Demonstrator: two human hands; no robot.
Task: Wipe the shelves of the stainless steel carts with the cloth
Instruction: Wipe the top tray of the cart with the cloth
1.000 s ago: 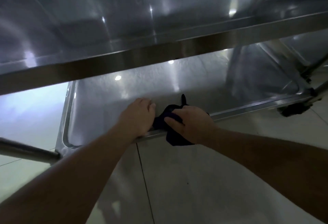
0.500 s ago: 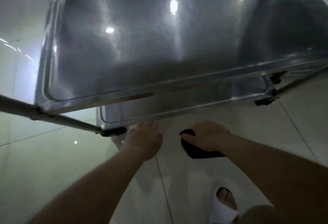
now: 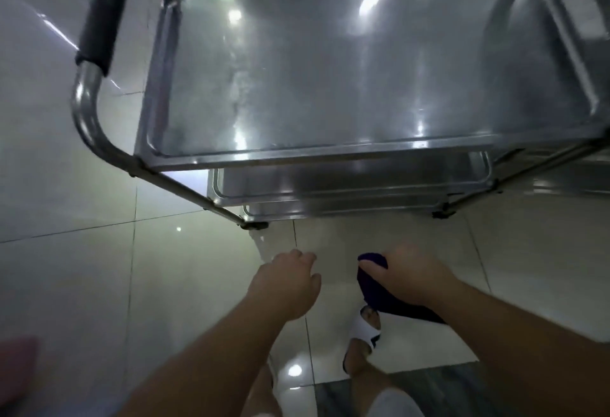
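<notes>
1. I can read no brand, label or writing anywhere: the steel, the grip on the handle and the cloth (image 3: 379,291) all look plain from here.
2. My right hand (image 3: 407,276) is stretched forward and down over the floor, palm down, forearm coming in from the lower right.
3. Its thumb lies on top of the dark cloth and the fingers curl down round it, so the cloth is clamped in that hand. One bunched end sticks out past my thumb; the rest hangs below the wrist.
4. My left hand (image 3: 287,284) is held out just beside the right, with a small gap between them. It holds nothing and touches nothing.
5. The left fingers curl loosely inward, knuckles up; the fingertips themselves are turned away from me, so I cannot tell how tightly they close.
6. The cloth is in the air in front of the cart (image 3: 330,159), apart from every shelf.
7. The top shelf (image 3: 330,70) fills the upper view, shiny with light spots; two lower shelves show their front edges beneath it.
8. The cart's handle (image 3: 99,14), with a black grip, bends round at the left.
9. My foot in a white sandal (image 3: 363,331) stands on the tiled floor (image 3: 82,284) under the cloth.
</notes>
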